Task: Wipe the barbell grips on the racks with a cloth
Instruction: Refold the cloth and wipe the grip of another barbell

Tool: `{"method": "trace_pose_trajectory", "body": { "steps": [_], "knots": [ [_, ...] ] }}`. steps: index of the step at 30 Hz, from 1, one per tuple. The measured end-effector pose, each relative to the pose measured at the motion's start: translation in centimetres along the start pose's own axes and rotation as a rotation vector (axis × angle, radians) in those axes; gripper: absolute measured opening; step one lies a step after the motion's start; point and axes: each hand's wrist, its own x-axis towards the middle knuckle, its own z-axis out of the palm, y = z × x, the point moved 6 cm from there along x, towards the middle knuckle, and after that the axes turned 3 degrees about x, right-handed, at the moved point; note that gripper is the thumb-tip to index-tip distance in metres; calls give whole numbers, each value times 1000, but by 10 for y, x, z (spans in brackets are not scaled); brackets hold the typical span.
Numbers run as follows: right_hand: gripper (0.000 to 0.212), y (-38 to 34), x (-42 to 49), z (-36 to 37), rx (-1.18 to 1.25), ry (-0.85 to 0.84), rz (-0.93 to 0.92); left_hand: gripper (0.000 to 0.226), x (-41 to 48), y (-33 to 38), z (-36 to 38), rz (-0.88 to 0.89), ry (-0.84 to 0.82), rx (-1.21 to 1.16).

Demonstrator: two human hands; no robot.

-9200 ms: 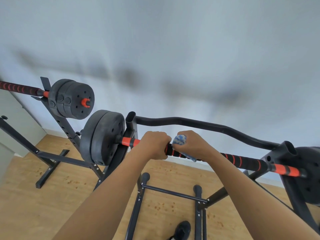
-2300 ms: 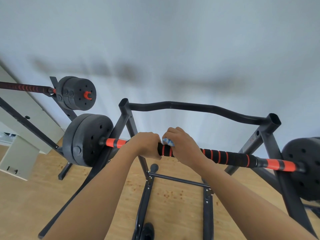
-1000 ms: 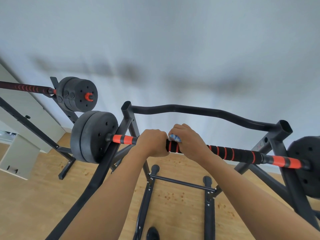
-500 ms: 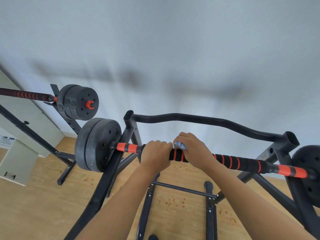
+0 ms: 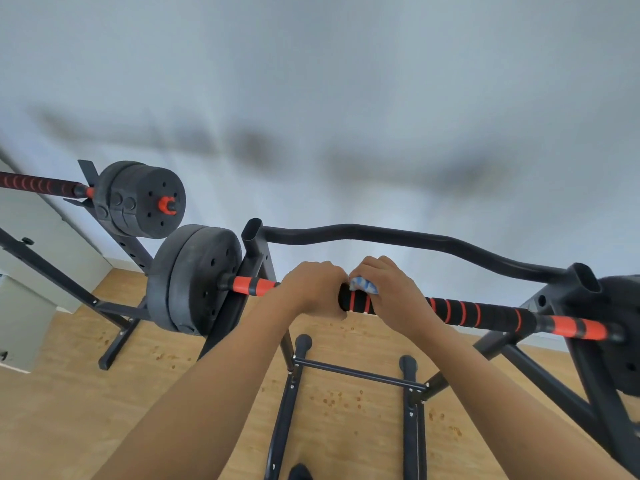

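A barbell with a black foam grip ringed in orange [image 5: 478,315] lies across the black rack [image 5: 254,237] in front of me. My left hand [image 5: 313,289] grips the bar left of centre. Right beside it, my right hand [image 5: 388,292] wraps a blue and white cloth [image 5: 362,285] round the grip; only a corner of the cloth shows between thumb and fingers. Black weight plates [image 5: 194,280] sit on the bar's left end, and another plate [image 5: 623,334] sits at the right edge.
A second barbell [image 5: 38,185] with black plates [image 5: 142,199] rests on another rack at the left. A curved black crossbar [image 5: 415,239] runs behind my hands. Rack legs [image 5: 410,420] spread over the wooden floor below. A pale cabinet [image 5: 20,323] stands at the far left.
Both hands stay on the bar, side by side. The view has shifted slightly; the right hand with the cloth has edged a little along the grip next to the left hand.
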Motion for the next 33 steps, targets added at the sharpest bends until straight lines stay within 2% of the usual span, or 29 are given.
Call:
{"method": "trace_pose_trajectory", "body": {
  "steps": [2,4,5,10,17,19,21,24,26,28,33],
  "knots": [
    [27,3,7,1,-26,-20,14,17,-7,6,3,-23,217,190],
    [25,5,14,2,-33,-48,32,22,-12,11,9,-68,369,212],
    [24,6,16,2,-26,-61,43,21,-12,10,10,-94,381,187],
    [28,10,20,3,-33,-65,76,20,6,2,1,-64,162,158],
    [33,7,18,-2,-5,-41,70,20,31,-11,1,-6,-254,-142],
    [32,8,19,-2,-21,-30,81,17,33,-12,-1,11,-308,-221],
    [31,10,22,-4,-37,-28,95,20,33,-13,-7,5,-215,-179],
    [31,10,27,-5,-59,-30,92,23,24,-12,-9,-54,104,65],
    [31,12,28,-3,-87,-15,95,25,17,-7,-3,-66,229,185],
    [32,13,27,0,-108,-3,93,23,16,-6,0,-64,263,210],
    [37,3,24,-5,-172,2,3,15,20,-10,-2,-51,210,152]
  ]
}}
